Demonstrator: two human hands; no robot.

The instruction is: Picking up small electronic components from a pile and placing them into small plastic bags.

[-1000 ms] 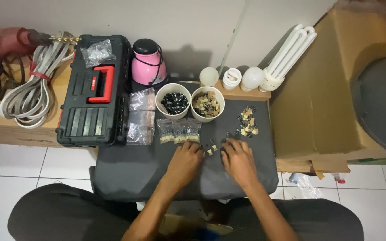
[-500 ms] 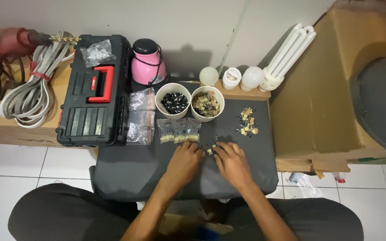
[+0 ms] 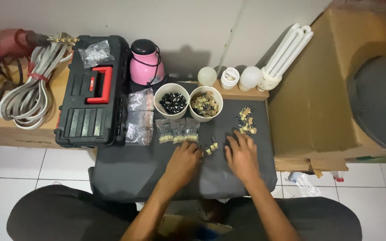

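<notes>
Both my forearms extend forward from the bottom of the view, converging slightly. My left hand (image 3: 183,159) lies palm down, fingers curled, fingertips (image 3: 196,148) pointing forward and right. My right hand (image 3: 242,156) lies palm down just beside it, fingers slightly spread and extended forward. The hands are close but apart. Neither hand visibly grips anything.

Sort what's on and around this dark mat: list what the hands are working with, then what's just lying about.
In use: left hand, right hand, small loose parts, parts pile, two cups, small bags.

Lying about: toolbox, coiled cable, drill, pink lamp, bulbs, cardboard box.
</notes>
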